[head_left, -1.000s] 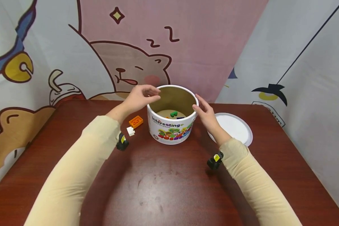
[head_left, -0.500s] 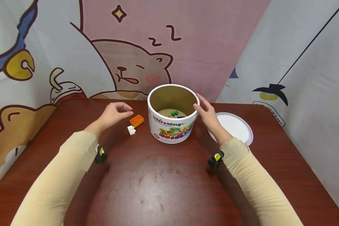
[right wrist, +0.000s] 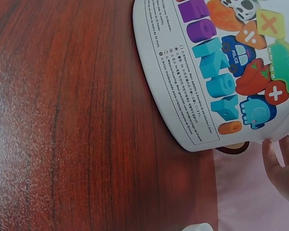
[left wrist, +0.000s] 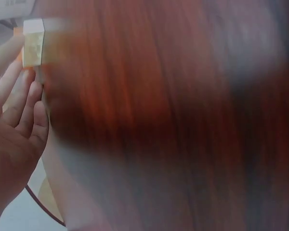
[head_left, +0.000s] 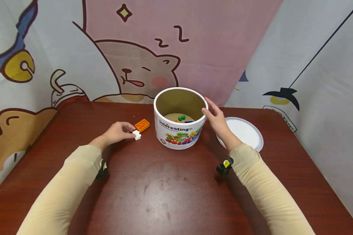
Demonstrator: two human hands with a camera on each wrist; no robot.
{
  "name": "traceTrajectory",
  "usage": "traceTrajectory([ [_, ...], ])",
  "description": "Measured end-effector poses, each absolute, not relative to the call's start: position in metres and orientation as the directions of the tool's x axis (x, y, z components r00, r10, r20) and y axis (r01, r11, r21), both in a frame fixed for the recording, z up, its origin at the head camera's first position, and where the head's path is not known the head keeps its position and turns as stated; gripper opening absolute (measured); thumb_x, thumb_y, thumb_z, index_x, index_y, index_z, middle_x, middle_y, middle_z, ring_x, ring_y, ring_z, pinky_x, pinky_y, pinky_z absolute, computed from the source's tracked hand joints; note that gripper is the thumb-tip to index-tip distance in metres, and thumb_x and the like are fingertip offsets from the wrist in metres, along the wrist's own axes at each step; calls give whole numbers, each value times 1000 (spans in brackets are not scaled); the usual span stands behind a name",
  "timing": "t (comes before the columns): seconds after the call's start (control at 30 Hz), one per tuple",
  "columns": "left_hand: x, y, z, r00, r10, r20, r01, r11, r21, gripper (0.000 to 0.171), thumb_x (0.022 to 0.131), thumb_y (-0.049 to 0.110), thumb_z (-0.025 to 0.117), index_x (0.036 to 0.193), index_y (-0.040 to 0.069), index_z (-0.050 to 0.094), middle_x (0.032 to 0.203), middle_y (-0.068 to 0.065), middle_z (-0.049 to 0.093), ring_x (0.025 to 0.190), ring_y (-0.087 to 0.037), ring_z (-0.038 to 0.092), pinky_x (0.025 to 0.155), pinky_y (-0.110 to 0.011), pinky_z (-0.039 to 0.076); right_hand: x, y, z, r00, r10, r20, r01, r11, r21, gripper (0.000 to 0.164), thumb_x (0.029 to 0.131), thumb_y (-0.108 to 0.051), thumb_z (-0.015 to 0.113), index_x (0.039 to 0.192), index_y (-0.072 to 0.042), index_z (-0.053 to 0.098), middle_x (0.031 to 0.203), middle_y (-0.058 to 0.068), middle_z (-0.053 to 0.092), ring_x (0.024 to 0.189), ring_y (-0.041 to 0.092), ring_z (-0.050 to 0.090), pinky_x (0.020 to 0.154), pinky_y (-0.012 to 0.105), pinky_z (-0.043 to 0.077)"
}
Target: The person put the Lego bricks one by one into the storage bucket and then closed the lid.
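Note:
In the head view my left hand (head_left: 117,133) is at a small white toy brick (head_left: 137,134) on the table, pinching its left side between thumb and fingers. The left wrist view shows the thumb against the white brick (left wrist: 33,42). Just behind it lies an orange toy brick (head_left: 142,125), studs up. My right hand (head_left: 218,122) holds the rim of a white printed bucket (head_left: 177,137), its thumb over the edge. Inside the bucket lie a green piece (head_left: 181,117) and other bits, partly hidden by the front wall.
A round white lid (head_left: 247,133) lies flat to the right of the bucket, partly behind the right forearm. The dark red-brown table (head_left: 164,189) ends at a cloth backdrop (head_left: 223,49) printed with cartoon animals.
My left hand has moved away from the bucket's left rim, down to the white brick. The right hand stays at the bucket's rim, and the bricks lie where they were.

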State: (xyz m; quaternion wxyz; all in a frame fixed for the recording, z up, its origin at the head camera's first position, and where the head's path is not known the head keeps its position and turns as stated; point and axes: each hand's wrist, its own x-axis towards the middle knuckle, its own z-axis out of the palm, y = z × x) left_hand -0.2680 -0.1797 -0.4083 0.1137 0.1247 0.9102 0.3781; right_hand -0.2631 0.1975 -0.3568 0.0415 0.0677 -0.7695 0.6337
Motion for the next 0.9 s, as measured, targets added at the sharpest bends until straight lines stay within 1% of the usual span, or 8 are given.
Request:
traceTrajectory([
  [0.13, -269, -175, -409, -937, 330, -110, 149, 666, 731, 33, 82, 16, 71, 109, -1, 63, 108, -18, 65, 101, -29, 58, 90, -41, 49, -263, 197, -356, -987, -49, 153, -159, 177, -971, 52, 96, -10, 50, 145, -10, 33, 140, 22, 44, 100, -3, 48, 86, 10, 40],
  [0.37, -268, -174, -408, -923, 362, -129, 163, 672, 722, 32, 84, 16, 68, 111, -1, 64, 110, -17, 65, 98, -26, 58, 82, -30, 48, -263, 198, -355, -989, -51, 140, -148, 203, -968, 52, 96, -13, 50, 146, -11, 33, 141, 19, 43, 104, -1, 47, 90, 12, 40],
  [0.43, -268, -175, -408, -921, 366, -135, 164, 677, 717, 33, 83, 17, 69, 111, 0, 64, 111, -17, 65, 99, -26, 57, 83, -31, 47, -263, 198, -355, -989, -48, 138, -145, 210, -967, 52, 96, -13, 50, 146, -12, 33, 141, 19, 44, 104, -1, 47, 91, 13, 39],
  [0.53, -268, -176, -408, -920, 365, -145, 160, 685, 711, 34, 81, 18, 72, 110, 2, 65, 112, -15, 64, 100, -27, 57, 87, -36, 47, -263, 199, -355, -989, -42, 138, -144, 216, -966, 52, 96, -14, 50, 146, -13, 34, 140, 19, 44, 104, -1, 47, 91, 13, 39],
  [0.63, -268, -177, -409, -918, 376, -127, 181, 681, 710, 30, 79, 16, 73, 105, 2, 66, 110, -15, 64, 100, -28, 57, 89, -40, 46, -263, 199, -356, -989, -44, 139, -146, 213, -966, 52, 96, -14, 50, 146, -13, 33, 141, 19, 44, 104, -1, 47, 92, 13, 39],
  [0.77, -267, -179, -409, -916, 389, -96, 206, 662, 721, 23, 80, 12, 72, 97, 0, 65, 101, -15, 65, 94, -26, 57, 86, -37, 46, -263, 198, -357, -989, -48, 138, -145, 211, -967, 52, 96, -14, 50, 146, -13, 33, 141, 19, 44, 105, -1, 47, 92, 14, 39],
  [0.9, -267, -180, -409, -911, 402, -94, 220, 664, 715, 28, 80, 12, 72, 103, -2, 65, 101, -16, 66, 93, -25, 58, 85, -36, 47, -263, 198, -357, -990, -42, 135, -141, 221, -965, 52, 96, -15, 51, 146, -14, 34, 140, 19, 45, 104, -1, 47, 92, 14, 39],
])
